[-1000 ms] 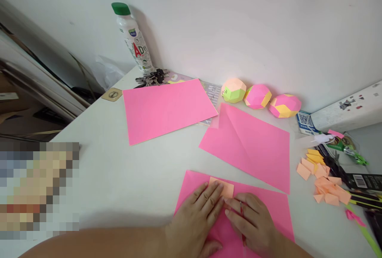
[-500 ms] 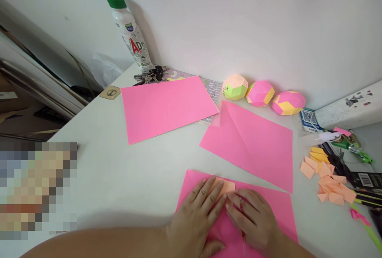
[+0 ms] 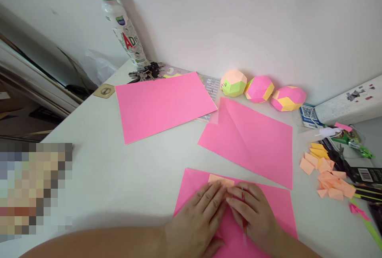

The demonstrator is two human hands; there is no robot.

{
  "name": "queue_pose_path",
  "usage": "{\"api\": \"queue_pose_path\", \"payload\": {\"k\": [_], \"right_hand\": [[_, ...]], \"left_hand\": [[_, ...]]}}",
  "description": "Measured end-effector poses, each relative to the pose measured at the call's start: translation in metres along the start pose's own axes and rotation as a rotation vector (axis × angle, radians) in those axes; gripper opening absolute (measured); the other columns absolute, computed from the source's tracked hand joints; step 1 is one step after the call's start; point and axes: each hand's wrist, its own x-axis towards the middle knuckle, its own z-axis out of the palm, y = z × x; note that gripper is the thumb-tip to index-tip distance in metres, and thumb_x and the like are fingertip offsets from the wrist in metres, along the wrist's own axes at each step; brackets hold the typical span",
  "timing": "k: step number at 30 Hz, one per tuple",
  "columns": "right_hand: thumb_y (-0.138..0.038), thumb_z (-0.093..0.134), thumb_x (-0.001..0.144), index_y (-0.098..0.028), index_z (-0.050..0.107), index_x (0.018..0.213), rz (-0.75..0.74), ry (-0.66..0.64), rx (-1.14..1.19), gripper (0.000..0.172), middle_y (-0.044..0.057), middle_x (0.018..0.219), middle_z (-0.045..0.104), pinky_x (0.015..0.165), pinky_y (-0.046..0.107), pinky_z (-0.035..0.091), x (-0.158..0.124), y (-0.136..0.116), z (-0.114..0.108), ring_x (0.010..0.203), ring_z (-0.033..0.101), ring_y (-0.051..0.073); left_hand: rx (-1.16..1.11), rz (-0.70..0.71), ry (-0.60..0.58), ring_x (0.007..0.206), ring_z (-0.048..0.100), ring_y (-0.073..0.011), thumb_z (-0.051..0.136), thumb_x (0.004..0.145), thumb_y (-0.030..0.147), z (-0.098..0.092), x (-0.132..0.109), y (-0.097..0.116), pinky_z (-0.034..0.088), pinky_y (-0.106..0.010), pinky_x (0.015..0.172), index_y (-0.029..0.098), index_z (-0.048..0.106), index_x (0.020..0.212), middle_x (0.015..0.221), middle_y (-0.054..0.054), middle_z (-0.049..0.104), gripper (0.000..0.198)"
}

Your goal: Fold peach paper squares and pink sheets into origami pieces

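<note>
My left hand (image 3: 200,216) and right hand (image 3: 256,211) meet at a small peach paper (image 3: 221,180).
My left lies nearly flat, fingers extended and close together, resting over the peach paper without closing on anything; my right is curled, a slim red tool (image 3: 244,223) tucked in its fingers. The peach paper shows just past my left fingertips, on a pink sheet (image 3: 282,212) spread under both hands; my right fingertips are beside it, and I cannot tell whether they pinch it. Just beyond my right hand lies a creased pink sheet (image 3: 264,150), with three faceted paper balls (image 3: 259,89) farther off. Well to the right of my grip sit folded peach pieces (image 3: 334,185).
</note>
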Motion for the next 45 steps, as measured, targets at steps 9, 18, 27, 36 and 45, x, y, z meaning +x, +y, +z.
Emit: {"api": "queue_pose_path", "payload": {"k": [9, 18, 27, 36, 45], "right_hand": [[-0.004, 0.056, 0.083, -0.018, 0.061, 0.099, 0.035, -0.012, 0.093, 0.021, 0.005, 0.087, 0.069, 0.075, 0.036, 0.054, 0.0047, -0.0004, -0.002, 0.087, 0.062, 0.019], [-0.002, 0.057, 0.081, -0.017, 0.06, 0.094, 0.141, -0.022, 0.189, 0.02, 0.004, 0.075, 0.059, 0.074, 0.034, 0.055, 0.0027, 0.0007, -0.0004, 0.084, 0.058, 0.018], [-0.004, 0.056, 0.082, -0.018, 0.06, 0.101, 0.099, -0.022, 0.164, 0.024, 0.006, 0.09, 0.066, 0.081, 0.037, 0.054, 0.0017, 0.004, -0.0005, 0.096, 0.06, 0.02], [-0.006, 0.057, 0.083, -0.02, 0.06, 0.103, 0.091, -0.05, 0.084, 0.025, 0.008, 0.106, 0.067, 0.085, 0.04, 0.052, -0.0025, 0.0062, -0.0004, 0.11, 0.057, 0.022], [-0.005, 0.057, 0.082, -0.019, 0.06, 0.103, 0.094, -0.045, 0.099, 0.025, 0.008, 0.105, 0.066, 0.085, 0.038, 0.052, -0.0015, 0.0051, -0.0009, 0.107, 0.058, 0.021]], "left_hand": [[0.017, -0.007, -0.001, 0.138, 0.024, -0.0342, 0.039, 0.093, 0.045, -0.0024, -0.0005, 0.0002, 0.027, -0.044, 0.112, 0.002, 0.032, 0.141, 0.147, -0.02, 0.032, 0.065], [-0.01, -0.008, 0.006, 0.138, 0.024, -0.0324, 0.039, 0.094, 0.042, -0.0032, 0.0005, -0.0003, 0.027, -0.042, 0.111, 0.004, 0.034, 0.14, 0.147, -0.019, 0.033, 0.061], [-0.009, 0.014, -0.014, 0.138, 0.023, -0.0336, 0.041, 0.093, 0.041, -0.0041, -0.0001, -0.0012, 0.023, -0.046, 0.113, 0.003, 0.033, 0.141, 0.148, -0.019, 0.031, 0.062], [-0.046, 0.029, -0.047, 0.138, 0.023, -0.036, 0.037, 0.093, 0.043, -0.0065, 0.0013, -0.0033, 0.02, -0.051, 0.112, 0.003, 0.03, 0.142, 0.148, -0.02, 0.029, 0.064], [-0.075, 0.048, -0.05, 0.138, 0.021, -0.0365, 0.042, 0.091, 0.042, -0.0052, 0.0014, -0.0058, 0.019, -0.05, 0.113, 0.002, 0.028, 0.143, 0.149, -0.021, 0.028, 0.067]]}}
